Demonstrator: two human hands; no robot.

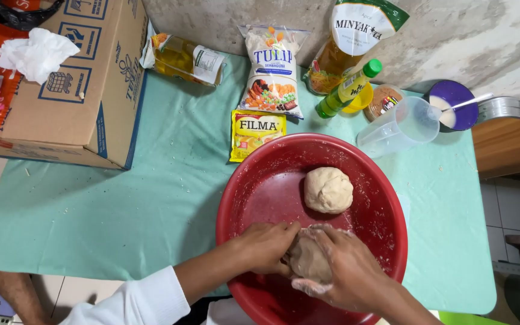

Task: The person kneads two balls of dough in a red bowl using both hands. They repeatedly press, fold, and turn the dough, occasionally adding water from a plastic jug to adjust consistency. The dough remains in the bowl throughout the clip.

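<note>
Green-covered table [121, 210], red basin [260, 180] near right. Left hand [266, 247] and right hand [347, 271] both clasp brown dough [307, 260] at near rim; press evenly, keep it inside. Pale dough ball [328, 190] sits further in.

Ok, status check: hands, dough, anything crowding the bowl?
Left hand and right hand both clamped on darker dough lump, inside red bowl. Second, paler dough ball sits apart, further back in bowl. Clear jug and yellow sachet close to the rim.
</note>
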